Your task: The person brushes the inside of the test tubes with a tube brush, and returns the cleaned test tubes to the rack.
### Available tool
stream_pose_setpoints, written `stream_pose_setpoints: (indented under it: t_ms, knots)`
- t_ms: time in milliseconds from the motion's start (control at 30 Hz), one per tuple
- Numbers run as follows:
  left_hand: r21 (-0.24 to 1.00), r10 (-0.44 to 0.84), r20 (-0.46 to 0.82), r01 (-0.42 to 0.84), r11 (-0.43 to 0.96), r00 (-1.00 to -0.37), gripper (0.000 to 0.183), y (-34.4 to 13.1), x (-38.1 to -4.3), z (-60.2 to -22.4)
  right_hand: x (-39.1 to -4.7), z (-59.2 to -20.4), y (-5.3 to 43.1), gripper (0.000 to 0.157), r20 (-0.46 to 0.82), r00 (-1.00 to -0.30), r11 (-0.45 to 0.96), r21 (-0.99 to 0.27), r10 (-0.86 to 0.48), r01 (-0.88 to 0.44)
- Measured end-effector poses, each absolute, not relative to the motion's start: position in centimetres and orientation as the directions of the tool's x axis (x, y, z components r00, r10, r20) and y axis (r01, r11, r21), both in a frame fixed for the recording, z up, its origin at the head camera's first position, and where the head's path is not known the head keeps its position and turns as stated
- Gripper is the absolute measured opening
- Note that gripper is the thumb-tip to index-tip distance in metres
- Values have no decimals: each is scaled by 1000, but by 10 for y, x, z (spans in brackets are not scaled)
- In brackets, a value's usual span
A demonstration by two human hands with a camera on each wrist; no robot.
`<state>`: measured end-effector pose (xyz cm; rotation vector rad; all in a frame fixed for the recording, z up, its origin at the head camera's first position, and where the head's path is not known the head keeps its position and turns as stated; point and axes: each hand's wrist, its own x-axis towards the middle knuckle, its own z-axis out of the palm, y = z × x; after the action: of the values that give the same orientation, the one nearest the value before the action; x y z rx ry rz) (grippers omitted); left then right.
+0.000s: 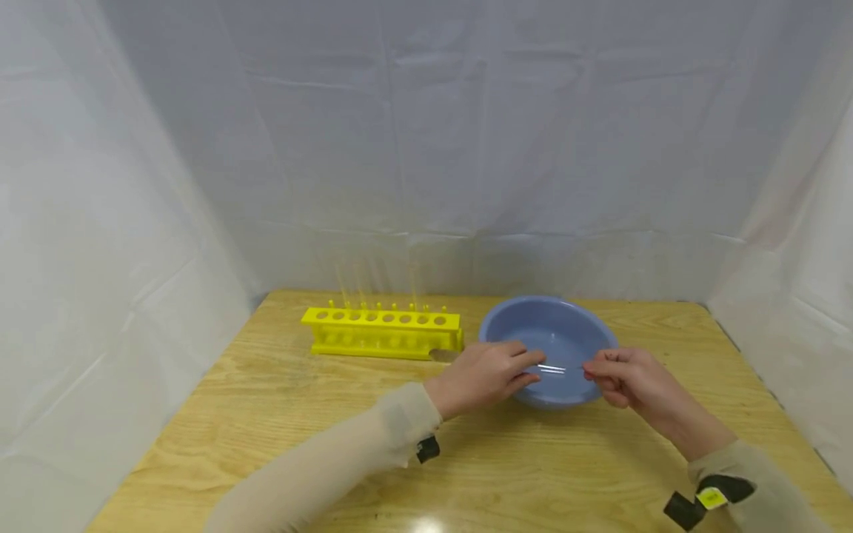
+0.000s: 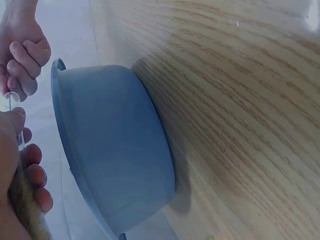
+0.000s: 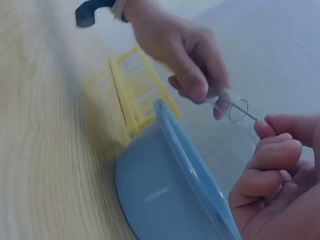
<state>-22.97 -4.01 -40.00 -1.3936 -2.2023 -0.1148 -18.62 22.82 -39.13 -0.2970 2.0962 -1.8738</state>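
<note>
Head view: a clear glass tube [image 1: 552, 369] is held roughly level above the near part of a blue basin [image 1: 546, 329], between the two hands. Its body is gripped by the thumb and fingers of the left hand [image 1: 483, 374]. By the right hand [image 1: 623, 377], a thin twisted wire stem [image 3: 248, 114] is pinched between thumb and forefinger, the remaining fingers being curled in. As recorded at both wrists, the stem is passed through the tube's open mouth, and brownish bristles [image 2: 26, 202] are seen beyond the left hand's fingers. The basin is set upright on the wood-grained worktop [image 1: 220, 414]. Just beside it, to the left, a yellow rack [image 1: 380, 318] is placed, in which further glass tubes [image 1: 360, 289] are stood. White sheeting [image 1: 433, 148] is hung behind.
</note>
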Motion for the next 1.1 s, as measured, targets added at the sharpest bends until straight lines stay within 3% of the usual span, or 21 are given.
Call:
stream_pose_setpoints:
  t_ms: [67,167,300,367,433,533,633,900,1000,1100]
  knots:
    - [-192,816,468,862,468,-339,30,-40,-230,-400,-187,-392,228,41,-83,-933,122,-992,-350,42]
    - [-109,806,436,866,488,-400,30,-40,-230,-399,-184,-395,224,35,-2,-956,220,-973,-294,-66]
    - [17,789,371,853,522,-490,31,-40,-230,-397,-179,-405,221,15,306,-923,386,-842,-232,-376]
    - [38,787,345,846,532,-510,31,-40,-230,-396,-179,-411,221,17,517,-818,456,-681,-253,-572]
    - [38,788,333,843,537,-517,32,-41,-230,-397,-180,-416,221,16,691,-658,521,-459,-299,-719]
    - [35,790,327,842,538,-519,33,-43,-229,-397,-184,-419,221,20,821,-431,593,-144,-375,-792]
    - [38,792,319,842,538,-520,33,-43,-228,-397,-185,-418,220,38,852,-305,624,32,-425,-780]
    - [40,793,333,848,529,-510,35,-43,-228,-396,-183,-408,216,34,870,-96,595,246,-484,-765]
    - [9,797,362,857,516,-484,34,-43,-229,-399,-183,-408,216,34,860,-98,585,252,-500,-771]
    - [-34,804,393,866,498,-447,33,-44,-229,-402,-181,-411,216,35,851,-186,593,170,-491,-787]
